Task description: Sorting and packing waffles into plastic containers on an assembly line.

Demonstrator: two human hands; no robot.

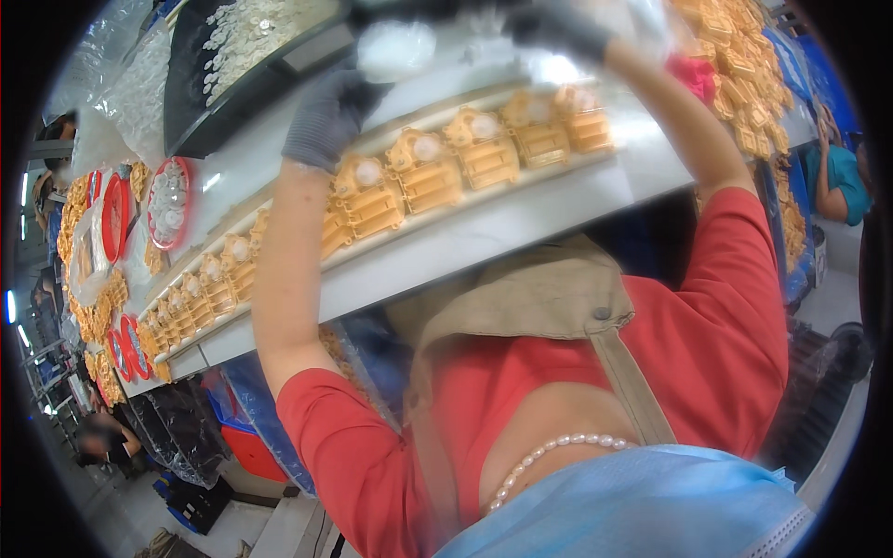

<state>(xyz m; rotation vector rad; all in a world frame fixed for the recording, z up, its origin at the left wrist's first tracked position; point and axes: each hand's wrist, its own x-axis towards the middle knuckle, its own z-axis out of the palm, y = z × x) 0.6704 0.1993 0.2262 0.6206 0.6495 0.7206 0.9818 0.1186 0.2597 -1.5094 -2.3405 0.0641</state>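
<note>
Apart, left hand and right hand stretch forward, gloved

Boxy orange plastic housings, with ribbed compartments facing up, lie close together in a long slanting row. Translucent white round pieces sit at the far ends of several. Beyond the row's right half is a blurred, whitish rounded clump.

Beyond the row of orange housings, the gloved left hand is near 1 whitish bundle; the gloved right hand looks blurred. Beyond the row's left, a black tray holds white discs.
</note>
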